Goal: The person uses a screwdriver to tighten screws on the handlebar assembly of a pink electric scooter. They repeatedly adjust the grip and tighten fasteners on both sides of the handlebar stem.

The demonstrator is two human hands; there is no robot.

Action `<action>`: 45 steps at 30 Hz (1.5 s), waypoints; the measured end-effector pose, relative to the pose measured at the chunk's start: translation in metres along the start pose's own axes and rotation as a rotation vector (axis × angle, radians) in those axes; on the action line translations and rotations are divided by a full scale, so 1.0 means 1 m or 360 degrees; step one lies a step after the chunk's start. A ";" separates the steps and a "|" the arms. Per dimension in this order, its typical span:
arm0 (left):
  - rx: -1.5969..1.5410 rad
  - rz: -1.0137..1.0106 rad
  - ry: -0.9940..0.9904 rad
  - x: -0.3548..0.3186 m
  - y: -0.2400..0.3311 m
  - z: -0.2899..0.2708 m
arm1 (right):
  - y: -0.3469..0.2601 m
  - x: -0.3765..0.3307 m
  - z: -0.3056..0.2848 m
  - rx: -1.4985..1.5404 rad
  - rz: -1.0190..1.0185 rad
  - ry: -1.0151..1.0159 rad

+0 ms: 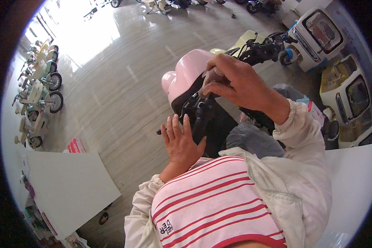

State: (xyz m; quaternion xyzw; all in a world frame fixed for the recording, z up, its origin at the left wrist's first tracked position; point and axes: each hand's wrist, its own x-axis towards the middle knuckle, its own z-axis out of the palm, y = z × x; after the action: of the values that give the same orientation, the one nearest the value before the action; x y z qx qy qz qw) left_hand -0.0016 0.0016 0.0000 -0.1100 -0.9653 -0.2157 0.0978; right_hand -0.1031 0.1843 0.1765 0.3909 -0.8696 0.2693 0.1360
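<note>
1. The left hand is held flat with its fingers spread and pointed forward, the thumb turned toward the black handlebar grip; whether the grip is touched cannot be told.
2. The right hand is raised ahead and to the right of the left one, its wrist bent and its fingers curled toward the thumb.
3. A small brownish piece is pinched between that thumb and those fingers; its kind cannot be made out.
4. The pink scooter front shell is seen ahead of the left hand and just left of the right hand.
5. Both forearms are covered by cream sleeves, the right arm being bent at the elbow.
6. Well left of both hands, parked two-wheelers are lined up.
</note>
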 end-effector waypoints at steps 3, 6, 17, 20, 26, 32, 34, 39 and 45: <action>0.0000 -0.0006 0.0022 -0.001 0.000 0.002 | 0.006 0.001 -0.005 0.0176 -0.0075 -0.0072; -0.0010 -0.0006 0.0036 -0.001 0.001 0.003 | 0.006 0.000 -0.009 0.0210 -0.0051 -0.0159; -0.0327 0.0218 0.0299 -0.005 -0.006 0.007 | 0.015 -0.003 0.005 0.0456 0.0175 -0.0153; -0.1102 -0.0192 0.0046 -0.010 -0.006 0.014 | 0.010 -0.005 0.000 0.0541 0.0193 -0.0206; -0.2833 -0.1029 -0.0558 0.024 -0.021 0.033 | 0.000 -0.001 -0.004 -0.0097 0.0034 -0.0029; -0.3252 -0.1135 -0.0570 0.038 -0.027 0.056 | -0.010 -0.006 -0.004 -0.0274 0.0264 -0.0050; -0.3278 -0.1144 -0.0572 0.039 -0.029 0.063 | -0.010 -0.007 -0.006 -0.0174 0.0265 -0.0096; -0.3344 -0.1186 -0.0553 0.041 -0.029 0.069 | 0.001 -0.008 -0.014 0.0048 0.0184 -0.0176; -0.3302 -0.1251 -0.0539 0.044 -0.025 0.070 | -0.008 0.000 -0.021 -0.0021 0.0294 -0.0305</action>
State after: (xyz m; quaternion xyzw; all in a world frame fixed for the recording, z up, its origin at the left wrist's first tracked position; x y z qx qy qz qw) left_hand -0.0600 0.0178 -0.0611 0.1462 -0.2868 -0.9135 -0.2485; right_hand -0.0959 0.1918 0.1963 0.3323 -0.9126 0.2362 0.0295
